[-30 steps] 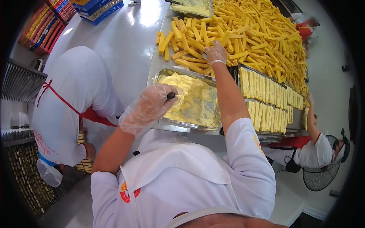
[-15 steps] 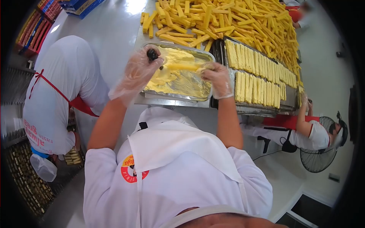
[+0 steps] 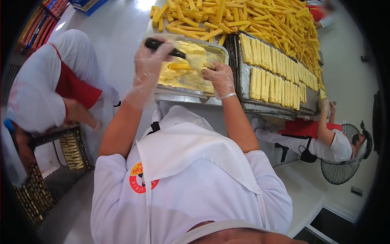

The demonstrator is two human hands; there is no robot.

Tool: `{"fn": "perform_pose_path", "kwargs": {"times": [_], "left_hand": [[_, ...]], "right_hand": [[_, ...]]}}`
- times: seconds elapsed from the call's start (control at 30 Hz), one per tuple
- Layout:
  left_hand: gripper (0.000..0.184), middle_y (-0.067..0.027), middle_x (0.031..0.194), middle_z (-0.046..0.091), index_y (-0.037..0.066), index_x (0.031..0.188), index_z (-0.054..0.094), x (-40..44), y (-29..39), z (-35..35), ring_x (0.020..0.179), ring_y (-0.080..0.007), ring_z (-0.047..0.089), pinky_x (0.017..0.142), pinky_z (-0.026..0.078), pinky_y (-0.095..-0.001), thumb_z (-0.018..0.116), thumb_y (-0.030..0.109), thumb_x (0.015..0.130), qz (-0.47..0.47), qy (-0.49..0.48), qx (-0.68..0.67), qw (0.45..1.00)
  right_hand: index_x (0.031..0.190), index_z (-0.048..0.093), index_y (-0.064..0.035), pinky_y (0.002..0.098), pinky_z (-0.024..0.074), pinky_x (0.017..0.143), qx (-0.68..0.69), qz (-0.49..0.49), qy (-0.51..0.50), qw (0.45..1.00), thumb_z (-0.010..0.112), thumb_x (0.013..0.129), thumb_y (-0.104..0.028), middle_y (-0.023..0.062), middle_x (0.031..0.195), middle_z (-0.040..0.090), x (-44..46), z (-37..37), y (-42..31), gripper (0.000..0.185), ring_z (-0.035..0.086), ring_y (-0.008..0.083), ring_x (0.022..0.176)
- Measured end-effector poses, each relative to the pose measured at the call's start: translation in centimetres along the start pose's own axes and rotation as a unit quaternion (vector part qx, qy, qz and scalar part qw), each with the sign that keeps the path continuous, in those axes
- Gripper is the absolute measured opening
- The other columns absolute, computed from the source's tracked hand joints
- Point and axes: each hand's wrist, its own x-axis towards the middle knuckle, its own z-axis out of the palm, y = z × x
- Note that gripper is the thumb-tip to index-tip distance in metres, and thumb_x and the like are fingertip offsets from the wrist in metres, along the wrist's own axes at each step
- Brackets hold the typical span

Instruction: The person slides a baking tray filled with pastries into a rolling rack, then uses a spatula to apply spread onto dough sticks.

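My left hand [image 3: 151, 65], in a clear plastic glove, is closed on the black handle of a spatula [image 3: 175, 53]. The spatula's blade, smeared with pale yellow cream, is over the right part of a yellow stick [image 3: 178, 66]. My right hand [image 3: 221, 79], also gloved, pinches the right end of this stick. Both hands are above a metal tray [image 3: 191, 92] holding soft yellow cream [image 3: 174, 81]. Right of the tray, a dark baking tray [image 3: 244, 86] carries two rows of cream-covered sticks [image 3: 268, 55].
A large heap of yellow sticks [image 3: 260, 20] lies behind the trays. At right, a co-worker [image 3: 337, 142] stands by the baking tray's far end, near a fan [image 3: 335, 171]. Another co-worker [image 3: 53, 89] bends at left beside a rack [image 3: 34, 191]. Red crates [image 3: 38, 30] stand farther back.
My left hand has turned and lifted the spatula, bringing its blade over the stick. My right hand has moved left with the stick's end. The co-worker at left has turned and shifted.
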Motion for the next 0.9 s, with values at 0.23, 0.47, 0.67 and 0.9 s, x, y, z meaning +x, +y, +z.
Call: {"fn": "perform_pose_path", "kwargs": {"times": [0.23, 0.47, 0.67, 0.9], "left_hand": [[0.014, -0.0155, 0.082, 0.064, 0.005, 0.098, 0.063, -1.1, 0.2, -2.0, 0.074, -0.0286, 0.064, 0.067, 0.052, -0.0388, 0.065, 0.015, 0.089, 0.213, -0.073, 0.468, 0.855], [0.018, -0.0076, 0.089, 0.066, 0.001, 0.1, 0.061, -0.6, 0.1, 1.3, 0.079, -0.016, 0.065, 0.07, 0.056, -0.0289, 0.071, 0.01, 0.088, 0.096, -0.112, 0.059, 0.987], [0.018, -0.004, 0.09, 0.064, 0.002, 0.1, 0.062, 1.8, -2.2, -2.6, 0.077, -0.0116, 0.063, 0.066, 0.056, -0.0247, 0.072, 0.006, 0.086, -0.018, 0.021, 0.11, 0.994], [0.016, -0.0169, 0.085, 0.066, 0.002, 0.097, 0.063, 0.5, 0.7, -1.3, 0.071, -0.0277, 0.064, 0.068, 0.051, -0.0347, 0.066, 0.011, 0.084, 0.283, -0.19, 0.477, 0.81]], "right_hand": [[0.092, 0.067, 0.0022, 0.0259, 0.0506, 0.067, -0.054, 0.0, -0.015, 0.998, 0.066, 0.074, -0.004, 0.005, 0.083, 0.067, -0.1, 0.3, -1.2, 0.019, 0.06, 0.012, 0.068], [0.112, 0.061, 0.0009, 0.0339, 0.0485, 0.082, -0.118, -0.127, 0.038, 0.984, 0.062, 0.072, -0.003, 0.0123, 0.101, 0.066, -1.0, 1.8, -2.0, 0.041, 0.061, 0.0234, 0.089], [0.111, 0.061, 0.0034, 0.0368, 0.0494, 0.082, -0.163, -0.157, 0.061, 0.972, 0.062, 0.073, -0.004, 0.0182, 0.101, 0.065, -1.4, 1.6, -1.5, 0.039, 0.063, 0.0294, 0.091], [0.104, 0.065, 0.004, 0.0367, 0.0497, 0.084, -0.207, -0.128, 0.018, 0.97, 0.067, 0.072, -0.004, 0.0188, 0.095, 0.064, -1.7, 1.4, -2.3, 0.034, 0.064, 0.0304, 0.092]]}}
